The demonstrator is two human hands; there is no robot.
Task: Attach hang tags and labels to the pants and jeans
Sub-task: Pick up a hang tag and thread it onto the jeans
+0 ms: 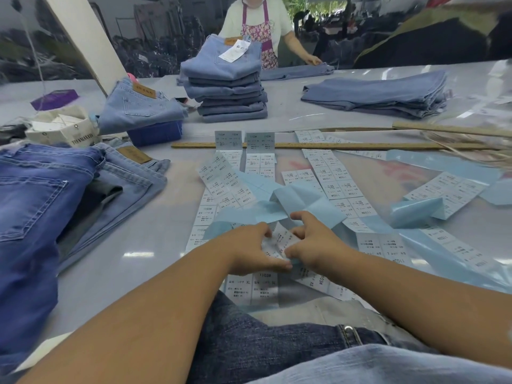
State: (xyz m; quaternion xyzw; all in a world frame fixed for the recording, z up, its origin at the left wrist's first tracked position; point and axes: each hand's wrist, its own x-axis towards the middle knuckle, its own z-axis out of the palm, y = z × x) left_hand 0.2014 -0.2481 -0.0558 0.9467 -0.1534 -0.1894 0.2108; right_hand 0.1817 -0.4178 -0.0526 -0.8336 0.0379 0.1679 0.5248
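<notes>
both hands met at the near middle of the counter (116, 270), over strips of printed size labels. left hand (256, 249) with fingers curled, pinching a white label (279, 242) from its left edge; right hand (311, 243) with fingers bent, thumb and forefinger pinching the same label from the right. label crumpled between the two, lifted a little off its pale blue backing paper (293, 200), which lies folded and creased just beyond the hands. more label strips (329, 173) laid in rows from the hands out to a wooden ruler (360, 146) lying crosswise. dark jeans (263, 350) at the near edge, under both forearms, a metal button showing. to the left, a spread pile of blue jeans (41, 195) with a brown waistband patch. farther back, a tall folded jeans stack (230, 90) topped by a white hang tag (234, 51), and a flatter stack (379, 92) to its right. cream box of tags (66, 128) at far left. across the counter, a person in a floral apron (257, 31), one hand on spread denim.
</notes>
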